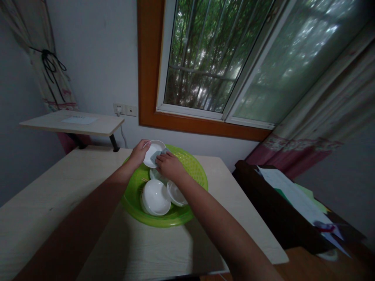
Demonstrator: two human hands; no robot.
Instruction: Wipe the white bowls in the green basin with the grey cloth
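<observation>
My left hand (139, 153) grips the left rim of a small white plate (150, 155), which is tilted toward me above the basket's far left part. A grey-green cloth (155, 157) lies against the plate's face, with my right hand (169, 165) closed on it. Below them sits a round green plastic basket (199, 171). Inside it, a white bowl (157, 196) stands at the near side, and a clear-looking bowl (176, 194) is partly hidden by my right forearm. Another pale dish (156, 174) shows under the plate. Thin sticks, perhaps chopsticks (144, 180), poke out at the left.
The basket rests on a light wooden table (88, 187). A raised shelf (73, 121) with a paper on it stands at the back left. To the right, a dark piece of furniture (281, 210) carries papers (293, 195). Behind are a wall socket (119, 109) and a window (211, 58).
</observation>
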